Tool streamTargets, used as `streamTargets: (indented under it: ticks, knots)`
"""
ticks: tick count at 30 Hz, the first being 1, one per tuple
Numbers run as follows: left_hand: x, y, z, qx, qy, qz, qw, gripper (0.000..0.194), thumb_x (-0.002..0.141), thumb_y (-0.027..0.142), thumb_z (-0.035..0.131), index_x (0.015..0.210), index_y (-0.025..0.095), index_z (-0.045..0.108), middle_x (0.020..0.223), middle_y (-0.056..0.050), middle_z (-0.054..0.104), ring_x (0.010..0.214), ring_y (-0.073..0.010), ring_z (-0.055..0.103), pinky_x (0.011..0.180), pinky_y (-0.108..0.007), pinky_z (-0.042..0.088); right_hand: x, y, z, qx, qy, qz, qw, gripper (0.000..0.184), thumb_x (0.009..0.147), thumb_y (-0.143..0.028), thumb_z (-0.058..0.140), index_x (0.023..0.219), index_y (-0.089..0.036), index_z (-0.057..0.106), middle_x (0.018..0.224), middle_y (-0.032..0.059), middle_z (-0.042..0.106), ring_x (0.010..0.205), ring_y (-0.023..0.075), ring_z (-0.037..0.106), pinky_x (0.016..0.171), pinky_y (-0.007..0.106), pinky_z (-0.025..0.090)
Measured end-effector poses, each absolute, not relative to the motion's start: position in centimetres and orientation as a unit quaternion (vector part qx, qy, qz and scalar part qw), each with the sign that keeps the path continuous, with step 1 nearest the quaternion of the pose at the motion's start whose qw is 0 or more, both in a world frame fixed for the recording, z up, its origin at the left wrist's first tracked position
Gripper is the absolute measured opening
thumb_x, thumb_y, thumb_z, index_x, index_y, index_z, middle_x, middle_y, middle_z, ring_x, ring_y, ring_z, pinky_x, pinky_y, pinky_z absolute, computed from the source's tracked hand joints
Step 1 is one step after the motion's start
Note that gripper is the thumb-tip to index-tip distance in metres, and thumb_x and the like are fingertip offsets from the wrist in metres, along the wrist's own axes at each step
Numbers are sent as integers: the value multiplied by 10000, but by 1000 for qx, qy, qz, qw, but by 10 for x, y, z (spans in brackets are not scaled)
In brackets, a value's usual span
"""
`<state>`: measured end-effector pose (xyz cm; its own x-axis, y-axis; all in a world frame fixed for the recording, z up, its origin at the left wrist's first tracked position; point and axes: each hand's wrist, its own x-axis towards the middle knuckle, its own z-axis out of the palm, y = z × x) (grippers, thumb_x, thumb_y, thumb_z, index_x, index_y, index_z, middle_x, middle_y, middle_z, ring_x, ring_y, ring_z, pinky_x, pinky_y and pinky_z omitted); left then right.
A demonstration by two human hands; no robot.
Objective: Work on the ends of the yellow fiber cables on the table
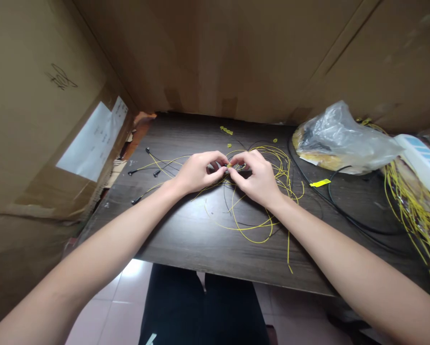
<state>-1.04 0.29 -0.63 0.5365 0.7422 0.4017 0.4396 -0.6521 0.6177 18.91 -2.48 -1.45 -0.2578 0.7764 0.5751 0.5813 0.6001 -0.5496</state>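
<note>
Over the middle of the table, my left hand and my right hand meet fingertip to fingertip, both closed in a pinch. A small yellow piece shows between them, at the tips of my right thumb and finger. My left fingers pinch a thin wire, mostly hidden by the fingers. Thin yellow wires loop under and around my right hand, mixed with black ones. To the left, several wire ends carry small black connectors. Beyond my hands lie a short row of small yellow pieces and a couple of loose ones.
Cardboard walls close off the dark wooden table behind and at left. On the right are a clear plastic bag, a white power strip, a black cable with a yellow tag, and a bundle of yellow wires.
</note>
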Motion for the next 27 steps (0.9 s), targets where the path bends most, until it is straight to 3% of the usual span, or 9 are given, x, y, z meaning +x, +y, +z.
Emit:
streamTargets:
  ticks: [12,22,27]
  knots:
    - [-13,2,-5,847,347,338,218,142,921,248,620,1009,157,684,920,-45,745,746,-128,691,683,-224,567,188,-25,-14,-435,-774,130,442,88,926,-270,621,893,-235,695,846,35,717,801,218,626,721,376,499]
    - [-13,2,-8,842,340,346,234,99,890,208,633,971,162,667,844,-18,718,693,-115,665,649,-210,550,188,-22,-14,-415,-800,114,419,31,912,-238,612,901,-213,628,862,49,684,784,212,599,710,363,474]
    - [-14,2,-5,844,335,351,227,123,925,244,628,992,163,692,900,-34,740,724,-120,680,655,-214,552,189,-21,-16,-409,-805,126,411,121,972,-255,541,893,-203,616,861,58,671,801,215,587,734,370,459]
